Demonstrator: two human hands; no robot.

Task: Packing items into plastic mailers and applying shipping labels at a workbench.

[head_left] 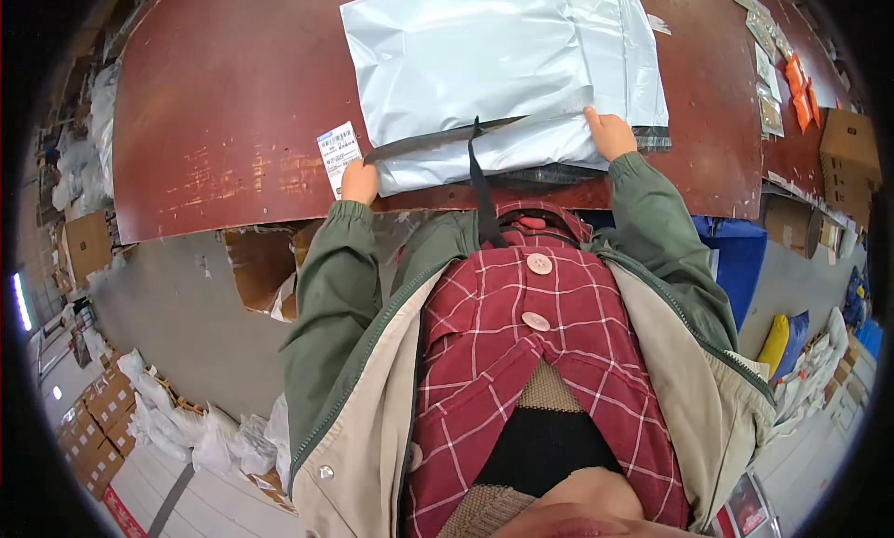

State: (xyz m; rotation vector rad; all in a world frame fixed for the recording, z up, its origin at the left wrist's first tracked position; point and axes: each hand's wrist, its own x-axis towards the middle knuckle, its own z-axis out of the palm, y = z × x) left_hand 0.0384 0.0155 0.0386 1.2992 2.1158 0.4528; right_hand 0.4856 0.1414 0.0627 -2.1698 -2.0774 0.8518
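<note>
A large white plastic mailing bag (466, 63) lies on the dark red table in front of me, its near edge toward my body. My left hand (358, 181) is closed on the bag's near left corner. Beside those fingers a white printed label (338, 152) sticks out to the left; whether they pinch it too is hidden. My right hand (610, 134) grips the near edge further right, thumb on top. Between my hands the edge is folded, showing a dark grey inner strip. More white plastic with a dark edge (652, 138) lies under its right side.
The red table (233, 100) ends just before my waist. A black strap (480, 184) hangs over the bag's near edge. Flat packets (765, 63) and orange packets (799, 91) lie at the far right. An opened cardboard box (261, 268) stands below the table's left front edge.
</note>
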